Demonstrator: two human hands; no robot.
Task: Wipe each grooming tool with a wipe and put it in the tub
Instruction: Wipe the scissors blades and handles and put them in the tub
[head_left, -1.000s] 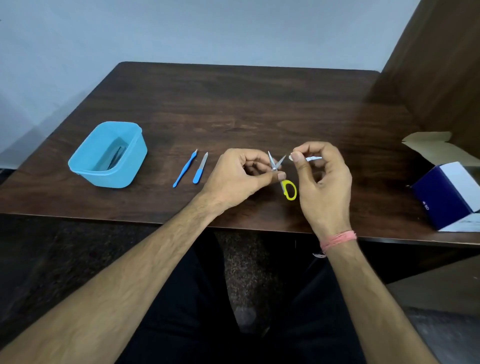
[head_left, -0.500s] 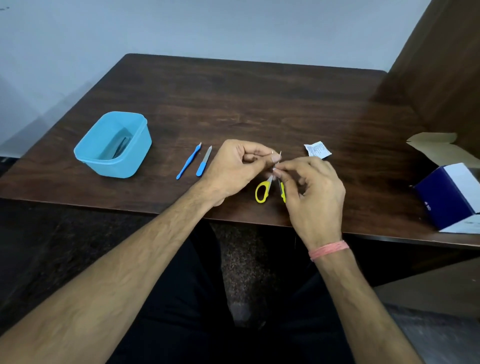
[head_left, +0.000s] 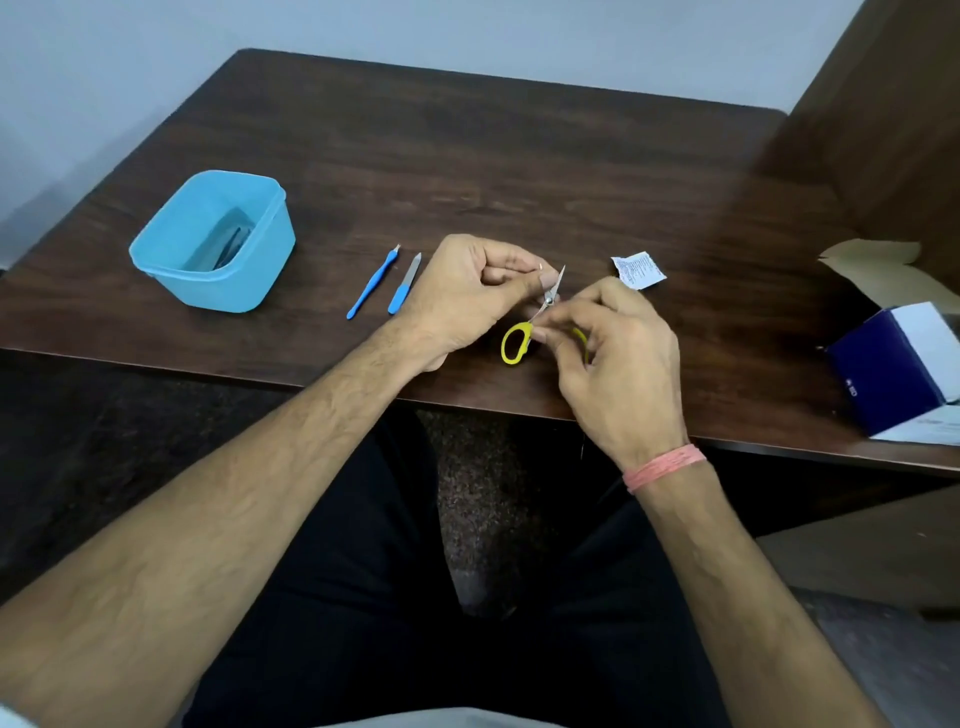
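Note:
Small scissors with yellow handles (head_left: 515, 343) are held just above the table's front edge, tips pointing up and away. My left hand (head_left: 467, 296) pinches the blades near the pivot. My right hand (head_left: 618, 358) pinches the shank just above the handles and hides one yellow loop. A white wipe packet (head_left: 638, 270) lies on the table behind my right hand. No wipe shows between my fingers. The blue tub (head_left: 228, 291) stands at the left with a metal tool (head_left: 231, 247) inside.
A blue-handled pusher (head_left: 373, 283) and a blue-handled nail file (head_left: 404, 285) lie side by side between the tub and my left hand. A dark blue and white box (head_left: 893, 369) with an open cardboard flap (head_left: 878, 265) sits at the right edge. A wooden panel rises at the far right.
My right hand has laid the white packet on the table and come back to the scissors. The scissors' blades have closed, and both yellow handles now hang toward me.

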